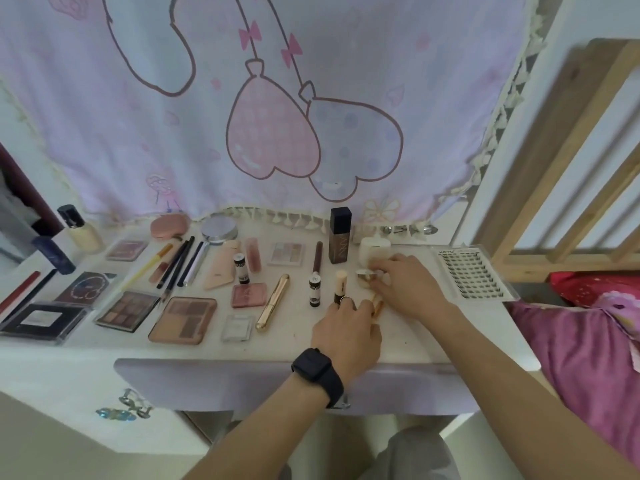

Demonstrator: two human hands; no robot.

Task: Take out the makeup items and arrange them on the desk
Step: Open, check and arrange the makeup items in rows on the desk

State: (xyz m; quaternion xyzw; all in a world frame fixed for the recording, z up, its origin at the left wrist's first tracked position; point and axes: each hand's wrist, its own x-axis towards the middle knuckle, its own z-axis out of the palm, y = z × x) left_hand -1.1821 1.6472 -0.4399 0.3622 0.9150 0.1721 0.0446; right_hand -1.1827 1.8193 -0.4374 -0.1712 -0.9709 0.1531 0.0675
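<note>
— So, where are the person's hands?

— Both are over the right half of the counter (pixel 415 341). The right hand (pixel 407 287) reaches leftward, and its grip pinches a small round pot (pixel 364 274) between thumb and fingertips, just in front of a white jar (pixel 372 249).

— And the other one?

— The left hand (pixel 346 329), with a black watch (pixel 317 372) on its wrist, lies palm down beside it. Its fingertips touch the foot of a cream-capped stick (pixel 340 284) that stands upright. A short gold tube (pixel 378 308) lies between the two hands, right against the left fingers. Whether that grip is closed on anything cannot be told, since the back of the hand hides the fingers.

— Where is the rest of the makeup?

— It is laid out across the counter. A tall dark bottle (pixel 340 237) stands behind the stick, near the white jar. A gold wand (pixel 273 303) lies slanted to the left of the hands, and farther left a brown palette (pixel 183 320) lies flat among other palettes, pencils and compacts. A clear lash tray (pixel 471 273) sits at the right end, apart from the hands.

— What is behind it all?

— A pale curtain (pixel 242 116) printed with heart balloons hangs down to the counter's back edge.
</note>
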